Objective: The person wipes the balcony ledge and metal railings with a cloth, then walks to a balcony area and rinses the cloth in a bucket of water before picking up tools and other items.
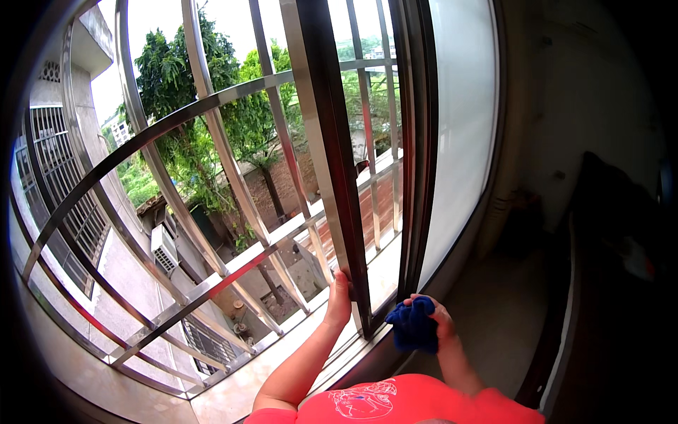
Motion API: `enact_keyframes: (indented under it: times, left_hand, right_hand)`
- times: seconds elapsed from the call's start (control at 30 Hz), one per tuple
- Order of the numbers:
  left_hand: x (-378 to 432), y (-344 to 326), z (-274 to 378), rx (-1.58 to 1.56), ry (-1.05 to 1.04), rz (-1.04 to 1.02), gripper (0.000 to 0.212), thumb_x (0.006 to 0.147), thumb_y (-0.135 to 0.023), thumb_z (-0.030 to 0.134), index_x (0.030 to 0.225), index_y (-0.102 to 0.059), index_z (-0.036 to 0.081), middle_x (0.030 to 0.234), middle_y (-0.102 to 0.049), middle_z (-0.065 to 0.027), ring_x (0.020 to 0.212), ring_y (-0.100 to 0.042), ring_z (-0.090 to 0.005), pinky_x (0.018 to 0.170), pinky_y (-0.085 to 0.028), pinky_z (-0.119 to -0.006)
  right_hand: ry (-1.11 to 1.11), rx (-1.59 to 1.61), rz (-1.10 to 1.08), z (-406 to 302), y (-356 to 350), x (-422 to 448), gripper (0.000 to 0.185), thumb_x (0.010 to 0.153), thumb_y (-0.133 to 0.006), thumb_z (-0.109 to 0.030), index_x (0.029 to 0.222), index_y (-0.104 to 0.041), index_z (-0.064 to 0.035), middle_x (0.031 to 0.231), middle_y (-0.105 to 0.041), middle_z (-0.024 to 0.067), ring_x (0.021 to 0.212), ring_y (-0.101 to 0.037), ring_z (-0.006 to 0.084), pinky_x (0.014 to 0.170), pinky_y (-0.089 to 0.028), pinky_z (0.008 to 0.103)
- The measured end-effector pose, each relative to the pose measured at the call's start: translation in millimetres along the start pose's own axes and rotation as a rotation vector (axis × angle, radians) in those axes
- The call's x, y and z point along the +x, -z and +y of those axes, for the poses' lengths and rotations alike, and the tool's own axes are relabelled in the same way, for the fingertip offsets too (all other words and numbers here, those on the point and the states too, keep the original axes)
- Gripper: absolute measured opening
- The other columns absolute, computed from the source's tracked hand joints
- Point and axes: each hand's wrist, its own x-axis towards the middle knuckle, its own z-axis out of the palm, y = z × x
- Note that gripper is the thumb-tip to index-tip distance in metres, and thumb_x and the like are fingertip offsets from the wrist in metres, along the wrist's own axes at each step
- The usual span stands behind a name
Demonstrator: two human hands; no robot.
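Note:
My left hand [340, 298] is at the lower part of the sliding window's dark metal frame [347, 185], on its outer side; part of the fingers is hidden behind the frame. My right hand [441, 320] holds a bunched dark blue cloth [415, 326] beside the foot of the second set of upright frame members [418, 159]. The cloth hangs down below the fingers. Between the hands runs the window's bottom track [347, 352].
Curved metal security bars [212, 108] stand outside, above a pale stone sill [225, 397]. Frosted glass [461, 122] is at the right of the frames. Beyond the bars are trees [169, 79], a neighbouring wall and an air-conditioner unit [164, 249]. The room at right is dark.

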Motion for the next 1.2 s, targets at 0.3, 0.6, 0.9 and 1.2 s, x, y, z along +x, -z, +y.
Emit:
enact_keyframes:
  times: [0.3, 0.6, 0.9, 1.2]
  left_hand:
    - [-32, 7, 15, -0.126, -0.103, 0.218, 0.074, 0.085, -0.031, 0.071, 0.11, -0.057, 0.006, 0.095, -0.064, -0.0072, 0.085, -0.059, -0.016, 0.077, -0.046, -0.031]
    - [-12, -16, 1, -0.104, -0.204, 0.341, 0.071, 0.086, -0.032, 0.07, 0.108, -0.056, 0.007, 0.09, -0.063, -0.0076, 0.08, -0.057, -0.0158, 0.073, -0.045, -0.029]
    - [70, -61, -29, -0.061, -0.198, 0.084, 0.075, 0.089, -0.026, 0.068, 0.104, -0.056, 0.002, 0.095, -0.055, -0.0016, 0.09, -0.048, -0.012, 0.082, -0.038, -0.026]
    - [115, -81, -48, -0.222, -0.099, -0.072, 0.077, 0.085, -0.035, 0.071, 0.117, -0.052, 0.004, 0.103, -0.056, -0.0035, 0.094, -0.051, -0.0133, 0.082, -0.04, -0.025]
  right_hand:
    - [-0.018, -0.066, 0.005, 14, -18, 17, 0.053, 0.078, -0.067, -0.025, 0.119, -0.051, 0.0035, 0.111, -0.06, 0.0133, 0.101, -0.059, 0.0224, 0.093, -0.046, 0.0354]
    - [0.118, 0.062, 0.214, 3, 5, 1, 0.049, 0.077, -0.062, -0.027, 0.116, -0.053, 0.0024, 0.112, -0.06, 0.0149, 0.102, -0.059, 0.0245, 0.093, -0.046, 0.0372]
    - [0.107, 0.068, 0.472, -2, 26, -41, 0.045, 0.078, -0.062, -0.028, 0.113, -0.055, -0.0006, 0.109, -0.061, 0.0128, 0.099, -0.06, 0.0246, 0.089, -0.048, 0.0378]
    - [0.06, 0.17, 0.631, -8, 36, -48, 0.04, 0.08, -0.061, -0.031, 0.109, -0.058, -0.0037, 0.105, -0.063, 0.0111, 0.094, -0.061, 0.026, 0.085, -0.05, 0.0396]
